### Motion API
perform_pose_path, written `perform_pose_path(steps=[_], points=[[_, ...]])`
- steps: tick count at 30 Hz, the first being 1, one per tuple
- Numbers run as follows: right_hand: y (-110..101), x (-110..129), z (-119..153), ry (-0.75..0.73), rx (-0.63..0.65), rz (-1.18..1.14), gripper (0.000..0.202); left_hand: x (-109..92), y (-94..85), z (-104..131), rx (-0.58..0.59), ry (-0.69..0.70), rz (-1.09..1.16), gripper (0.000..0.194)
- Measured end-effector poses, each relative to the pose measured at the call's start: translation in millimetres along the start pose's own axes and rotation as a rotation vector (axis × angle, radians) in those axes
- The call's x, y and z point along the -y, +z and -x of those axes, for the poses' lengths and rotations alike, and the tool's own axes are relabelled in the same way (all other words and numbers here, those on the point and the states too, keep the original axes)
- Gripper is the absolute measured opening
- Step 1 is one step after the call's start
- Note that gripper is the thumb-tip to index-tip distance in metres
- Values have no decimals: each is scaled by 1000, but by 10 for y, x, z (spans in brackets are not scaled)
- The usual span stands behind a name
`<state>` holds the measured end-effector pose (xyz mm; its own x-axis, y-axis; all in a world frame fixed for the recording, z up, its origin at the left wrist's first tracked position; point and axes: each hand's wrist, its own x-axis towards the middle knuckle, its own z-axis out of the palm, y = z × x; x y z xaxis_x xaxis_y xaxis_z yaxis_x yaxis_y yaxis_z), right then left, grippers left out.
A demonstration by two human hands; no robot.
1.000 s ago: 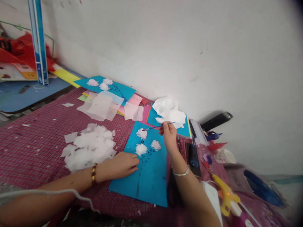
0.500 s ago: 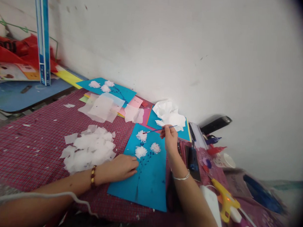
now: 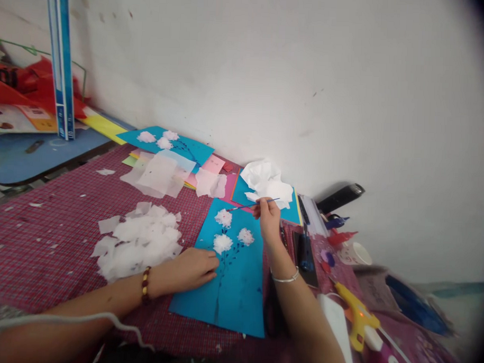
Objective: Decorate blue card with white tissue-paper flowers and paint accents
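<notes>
A blue sheet lies on the checked cloth, bearing three white ruffled paper flowers and a dark painted stem with small leaves. My right hand pinches a thin paintbrush; its tip is at the upper edge of the top flower. The middle flower and the right flower sit below it. My left hand rests palm down on the left part of the sheet, holding nothing, its fingers loosely together and slightly apart from the thumb.
Torn white tissue is heaped left of the sheet. Behind are another flower picture, tissue squares and crumpled white paper. At right lie a paper cup and a yellow glue gun. A wall rises behind.
The brush tip has moved slightly up, from the top flower's middle to its upper edge. My left hand stays on the sheet. The whole view has shifted slightly.
</notes>
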<state>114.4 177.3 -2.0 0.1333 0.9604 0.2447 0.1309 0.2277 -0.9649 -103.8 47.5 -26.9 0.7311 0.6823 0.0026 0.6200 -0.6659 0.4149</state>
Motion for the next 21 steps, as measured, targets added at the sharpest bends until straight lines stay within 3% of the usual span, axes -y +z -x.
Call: perform_pose_path(steps=[5,21], points=[[76,-136,0,31,5,31,28,-10,-23,-9,2,4,-22,14],[51,-163,-73,-18,8,79,28,-13,-38,-10,25,-10,-8,14]])
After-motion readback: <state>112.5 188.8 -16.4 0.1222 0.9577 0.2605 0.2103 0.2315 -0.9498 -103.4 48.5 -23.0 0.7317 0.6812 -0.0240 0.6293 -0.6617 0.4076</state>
